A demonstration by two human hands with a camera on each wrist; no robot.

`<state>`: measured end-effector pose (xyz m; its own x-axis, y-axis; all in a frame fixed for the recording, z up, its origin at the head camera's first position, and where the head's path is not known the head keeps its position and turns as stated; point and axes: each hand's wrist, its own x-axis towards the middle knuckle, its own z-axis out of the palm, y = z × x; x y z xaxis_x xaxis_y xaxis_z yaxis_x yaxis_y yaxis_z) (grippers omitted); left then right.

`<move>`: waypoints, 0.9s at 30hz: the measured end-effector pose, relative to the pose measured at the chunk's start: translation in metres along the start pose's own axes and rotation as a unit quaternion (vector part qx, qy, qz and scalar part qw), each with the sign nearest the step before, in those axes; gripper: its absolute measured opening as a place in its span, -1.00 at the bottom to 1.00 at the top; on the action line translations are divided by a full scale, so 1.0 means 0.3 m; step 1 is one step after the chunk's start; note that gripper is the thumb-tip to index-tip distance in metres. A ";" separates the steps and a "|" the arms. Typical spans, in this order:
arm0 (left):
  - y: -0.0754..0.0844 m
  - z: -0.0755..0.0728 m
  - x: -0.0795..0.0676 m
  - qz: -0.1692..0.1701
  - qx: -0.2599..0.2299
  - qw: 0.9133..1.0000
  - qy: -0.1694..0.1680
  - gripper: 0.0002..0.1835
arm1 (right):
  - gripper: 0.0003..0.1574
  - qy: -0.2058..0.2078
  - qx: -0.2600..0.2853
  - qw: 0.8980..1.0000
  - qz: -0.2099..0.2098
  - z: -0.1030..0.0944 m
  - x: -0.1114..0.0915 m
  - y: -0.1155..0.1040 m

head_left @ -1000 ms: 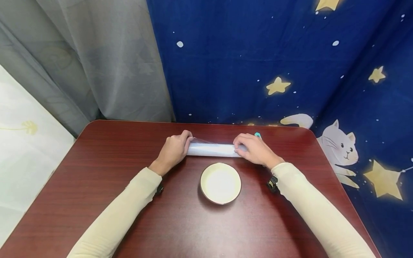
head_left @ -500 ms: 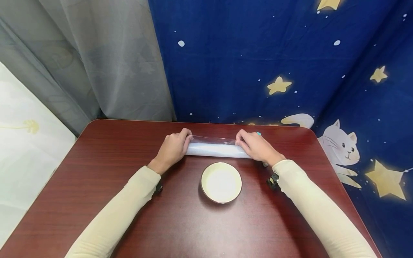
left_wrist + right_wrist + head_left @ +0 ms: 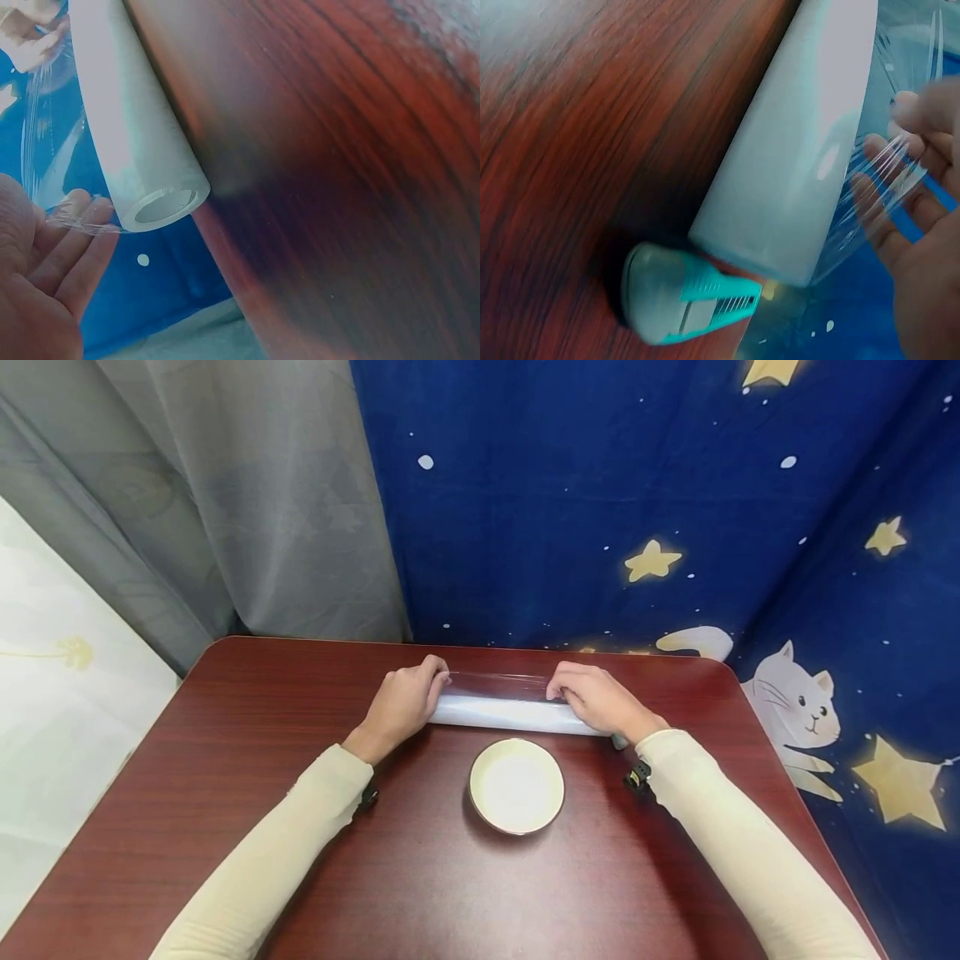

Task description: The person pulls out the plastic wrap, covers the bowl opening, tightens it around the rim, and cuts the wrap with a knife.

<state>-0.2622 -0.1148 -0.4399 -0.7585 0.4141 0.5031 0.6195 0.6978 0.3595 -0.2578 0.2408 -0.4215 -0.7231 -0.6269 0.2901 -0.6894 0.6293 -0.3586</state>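
A white roll of plastic wrap (image 3: 517, 713) lies crosswise on the table, a stretch of clear film (image 3: 498, 685) drawn off its far side. My left hand (image 3: 401, 702) pinches the film's free edge at the left. In the left wrist view the gathered film (image 3: 79, 223) runs over the fingers, beside the roll's hollow end (image 3: 165, 206). Thumb and fingertips of my right hand (image 3: 596, 697) pinch the same edge at the right. Creased film (image 3: 885, 172) spreads across those fingers in the right wrist view. A cream bowl (image 3: 517, 787) stands nearer me.
A teal and grey box cutter (image 3: 690, 296) lies by the roll's right end, mostly hidden under my right hand in the head view. The reddish-brown table (image 3: 300, 693) ends at a far edge against grey and blue curtains (image 3: 525, 527).
My right hand has gone from the roll's surface to the film's edge. More film now stretches between both hands, and the roll sits slightly nearer me. The bowl has stayed put.
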 end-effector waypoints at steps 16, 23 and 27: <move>0.001 -0.023 -0.004 -0.004 -0.005 1.000 0.013 -0.87 | -0.50 0.035 0.036 0.997 0.066 -0.068 -0.082 0.042; 0.011 -0.033 0.001 -0.005 -0.015 1.000 0.021 -0.88 | -0.91 0.050 0.033 0.995 0.082 -0.081 -0.117 0.055; 0.014 -0.037 0.005 -0.004 -0.019 1.000 0.024 -0.88 | -0.88 0.046 0.052 0.992 0.104 -0.085 -0.130 0.055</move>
<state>-0.2584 -0.1177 -0.4289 -0.7531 0.3795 0.5374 0.6218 0.6774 0.3931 -0.2421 0.2874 -0.4162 -0.8537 -0.4405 0.2779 -0.5198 0.6871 -0.5077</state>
